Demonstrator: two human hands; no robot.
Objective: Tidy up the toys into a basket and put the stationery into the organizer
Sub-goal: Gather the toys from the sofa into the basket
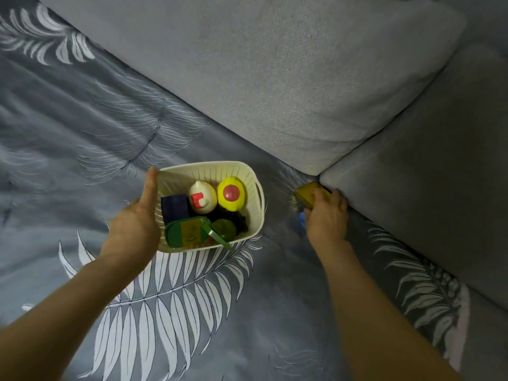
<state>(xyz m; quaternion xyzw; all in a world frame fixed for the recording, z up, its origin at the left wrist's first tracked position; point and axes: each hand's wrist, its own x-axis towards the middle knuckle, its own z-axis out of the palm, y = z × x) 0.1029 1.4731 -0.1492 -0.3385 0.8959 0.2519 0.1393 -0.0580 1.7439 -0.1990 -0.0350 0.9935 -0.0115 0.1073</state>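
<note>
A cream perforated basket [247, 174] sits on the grey leaf-print sheet. My left hand [134, 218] grips its left rim, thumb up along the edge. Inside lie a yellow toy with a red centre [231, 197], a white toy with a red cap [200, 198], a dark blue block [174, 209], green toy pieces [189, 232] and something black [236, 218]. Right of the basket, my right hand [327, 215] closes over a yellow block [305, 195] wedged against the cushion corner. A small blue thing [302, 220] peeks out under my palm.
Two large grey cushions [275, 78] [439, 188] form a corner at the back and right, meeting just beside the yellow block. The leaf-print bedsheet [82, 133] covers everything to the left and front.
</note>
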